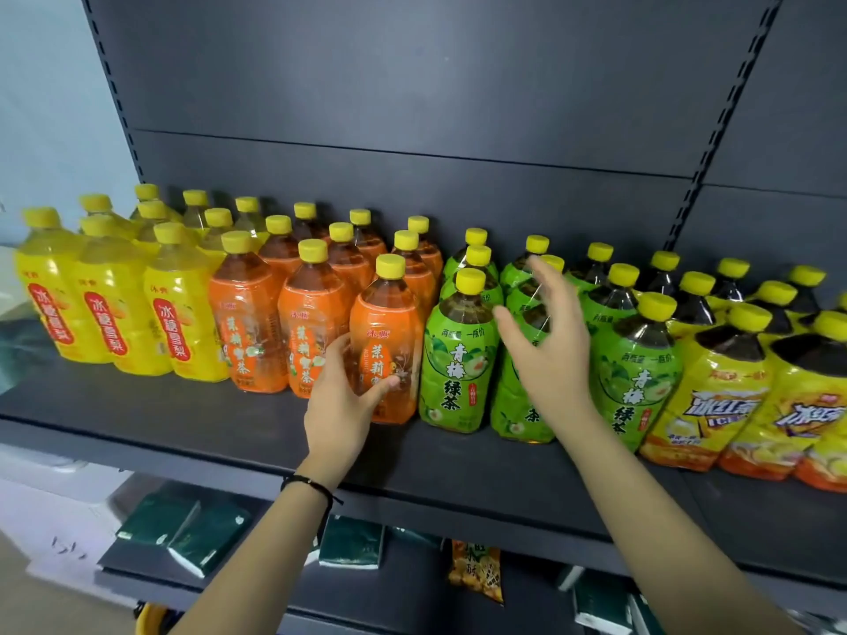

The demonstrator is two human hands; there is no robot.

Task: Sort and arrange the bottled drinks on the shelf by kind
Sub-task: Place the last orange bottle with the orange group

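Bottled drinks with yellow caps stand in rows on a dark shelf [192, 419], grouped by label. Yellow pear-drink bottles [110, 309] are at the left, then orange jasmine-tea bottles [250, 327], green plum-tea bottles [458, 359], and yellow iced-tea bottles [715, 387] at the right. My left hand [341, 405] grips the lower part of the front orange bottle [387, 346], thumb on its label. My right hand [545, 346] hovers with spread fingers in front of the middle green bottle [518, 405], holding nothing.
The shelf's dark back panel [412, 107] rises behind the rows. The lower shelf [403, 593] carries dark green packets [183, 529] and an orange snack bag [476, 570]. A pale wall [46, 107] lies to the left.
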